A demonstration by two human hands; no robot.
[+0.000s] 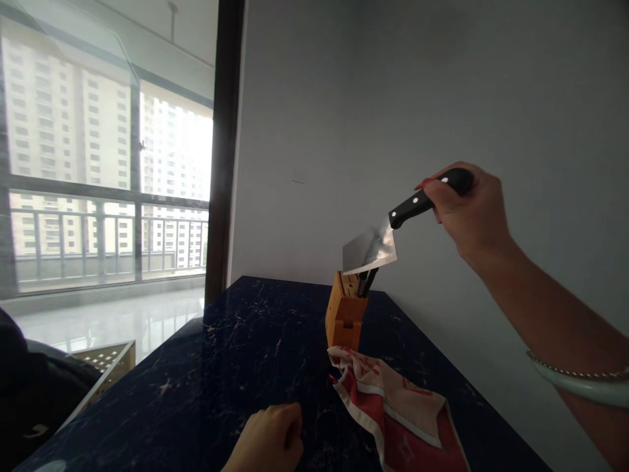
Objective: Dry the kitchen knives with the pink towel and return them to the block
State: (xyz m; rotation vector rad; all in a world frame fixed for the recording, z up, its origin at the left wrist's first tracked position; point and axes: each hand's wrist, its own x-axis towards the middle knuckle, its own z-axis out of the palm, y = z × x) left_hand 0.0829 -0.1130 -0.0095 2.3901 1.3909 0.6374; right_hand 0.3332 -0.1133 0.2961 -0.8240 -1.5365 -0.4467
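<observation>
My right hand [466,216] is raised at the right, gripping the black riveted handle of a steel cleaver [369,249]. The cleaver's blade hangs just above a slotted wooden knife block [345,311], apart from it. Dark knife handles [366,283] stick out of the block's top. My left hand [270,438] lies low at the bottom edge, curled loosely and holding nothing, on a dark marble countertop [236,367]. A red and cream cloth towel [393,410] lies crumpled to its right, in front of the block.
A grey wall [344,131] runs along the counter's far and right sides. At the left, a dark door frame and glass panes face a balcony railing and apartment towers. A dark object and a perforated tan panel sit at the lower left.
</observation>
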